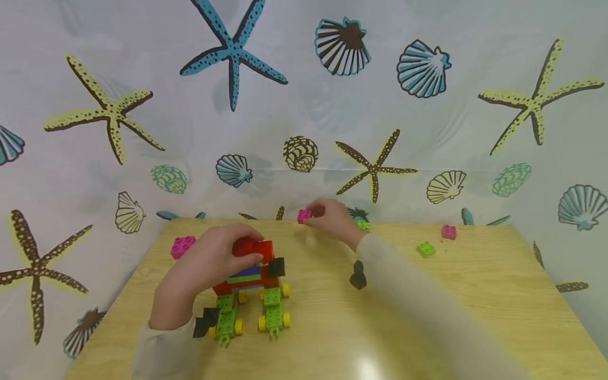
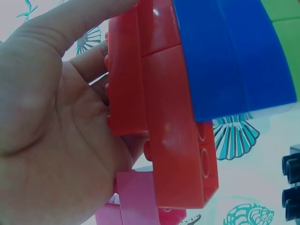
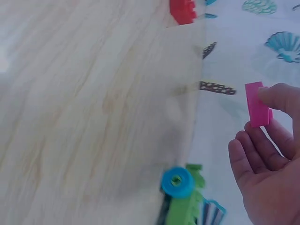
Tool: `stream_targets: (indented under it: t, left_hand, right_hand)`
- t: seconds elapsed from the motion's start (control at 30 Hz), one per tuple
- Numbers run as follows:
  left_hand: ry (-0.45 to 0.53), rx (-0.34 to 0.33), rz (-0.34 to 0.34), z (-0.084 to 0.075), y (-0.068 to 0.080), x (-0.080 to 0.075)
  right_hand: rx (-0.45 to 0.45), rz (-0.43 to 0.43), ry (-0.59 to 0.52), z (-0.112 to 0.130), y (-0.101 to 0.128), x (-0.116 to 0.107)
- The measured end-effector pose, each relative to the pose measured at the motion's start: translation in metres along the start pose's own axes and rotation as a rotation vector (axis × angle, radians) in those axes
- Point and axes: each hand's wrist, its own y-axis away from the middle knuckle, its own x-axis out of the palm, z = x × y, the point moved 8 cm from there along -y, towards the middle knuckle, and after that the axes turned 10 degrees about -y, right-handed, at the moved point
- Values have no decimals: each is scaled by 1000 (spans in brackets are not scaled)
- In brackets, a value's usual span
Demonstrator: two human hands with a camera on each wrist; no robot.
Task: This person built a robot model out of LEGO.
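In the head view my left hand (image 1: 204, 261) grips the red bricks (image 1: 267, 251) on top of a built block toy. Below them the toy has blue bricks (image 1: 247, 273), green layers and green wheeled bases (image 1: 274, 311) with yellow wheels. The left wrist view shows the thumb along one side of the stacked red bricks (image 2: 168, 126); part of the fingers is hidden behind them. Over the table's far edge, my right hand (image 1: 334, 219) pinches a small pink brick (image 1: 304, 216) between thumb and fingers. That pink brick (image 3: 258, 105) shows side-on in the right wrist view.
Another pink brick (image 1: 182, 246) lies left of the toy. Toward the right are a green brick (image 1: 426, 248) and a reddish-pink brick (image 1: 448, 231). A black piece (image 1: 358, 275) sits by the right forearm. A green piece with a blue wheel (image 3: 177, 182) stands at the far edge, before the patterned cloth.
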Motion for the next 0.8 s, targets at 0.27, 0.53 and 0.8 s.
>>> stream_targets:
  t: [0.27,0.53,0.8]
  left_hand:
    - [11,28,2,-16,-11,8]
    - [-14,74,-1,-46,-29,22]
    - [-57,88,16,-83,-49,39]
  right_hand:
    - [-18,35,-47,25,48,-44]
    - [-73,57,-101,51,92,-74]
    - [-84,92,-166,57,131,-92]
